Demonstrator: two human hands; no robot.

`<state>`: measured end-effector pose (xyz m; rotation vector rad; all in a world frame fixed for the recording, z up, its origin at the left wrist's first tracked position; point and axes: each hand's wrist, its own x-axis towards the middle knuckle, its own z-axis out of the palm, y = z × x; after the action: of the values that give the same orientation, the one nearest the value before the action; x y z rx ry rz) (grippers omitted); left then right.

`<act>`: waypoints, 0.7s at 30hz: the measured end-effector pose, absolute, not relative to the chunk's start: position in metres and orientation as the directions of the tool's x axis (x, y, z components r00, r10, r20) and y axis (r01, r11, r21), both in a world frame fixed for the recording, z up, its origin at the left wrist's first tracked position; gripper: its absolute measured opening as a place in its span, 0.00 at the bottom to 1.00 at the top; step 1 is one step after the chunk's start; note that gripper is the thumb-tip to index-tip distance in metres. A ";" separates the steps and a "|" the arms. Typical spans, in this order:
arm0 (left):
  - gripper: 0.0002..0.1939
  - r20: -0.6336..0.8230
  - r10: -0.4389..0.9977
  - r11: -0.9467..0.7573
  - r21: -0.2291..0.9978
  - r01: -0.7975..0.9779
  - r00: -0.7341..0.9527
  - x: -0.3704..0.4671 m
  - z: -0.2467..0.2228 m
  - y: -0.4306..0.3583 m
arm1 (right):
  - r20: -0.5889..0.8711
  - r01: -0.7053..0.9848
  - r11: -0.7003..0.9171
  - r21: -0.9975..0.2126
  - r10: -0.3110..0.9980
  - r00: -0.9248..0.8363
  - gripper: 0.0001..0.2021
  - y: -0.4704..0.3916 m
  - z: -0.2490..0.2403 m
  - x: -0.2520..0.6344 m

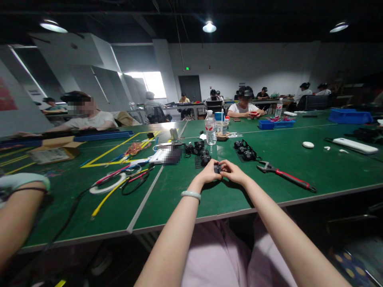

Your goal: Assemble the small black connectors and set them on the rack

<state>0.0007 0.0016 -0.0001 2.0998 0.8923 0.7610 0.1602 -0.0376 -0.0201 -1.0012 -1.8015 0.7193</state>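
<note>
My left hand (208,172) and my right hand (234,173) meet above the green table near its front edge. Between their fingertips they hold a small black part (217,169); its exact kind is hard to make out. Just beyond my left hand is a cluster of similar black parts (205,158), some with straps or cables. Another group of black parts (245,151) lies beyond my right hand. To the right of my right hand rests an adjustable wrench (287,177) with a red and black handle.
A water bottle (211,128) and a cup (222,128) stand ahead. Cables (110,195) and a white ring (98,189) lie left, near a co-worker's arm (20,207). A white case (308,145), a white power bank (355,146) and blue trays (350,116) are right.
</note>
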 end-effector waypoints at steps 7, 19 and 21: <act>0.29 0.207 0.791 -0.475 0.801 0.365 0.575 0.002 0.002 0.001 | 0.433 0.341 0.489 -0.803 0.872 -0.230 0.17 -0.037 -0.021 0.161; 0.28 0.209 0.769 -0.512 0.768 0.386 0.604 0.000 0.000 0.003 | 0.428 0.415 0.485 -0.770 0.875 -0.227 0.16 -0.033 -0.023 0.161; 0.28 0.215 0.767 -0.520 0.760 0.390 0.605 0.000 0.000 0.003 | 0.431 0.434 0.484 -0.760 0.875 -0.219 0.15 -0.033 -0.023 0.161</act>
<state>-0.0003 0.0030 -0.0001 2.1506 0.9090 0.7138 0.1612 -0.0330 -0.0234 -1.0987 -1.8365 0.6201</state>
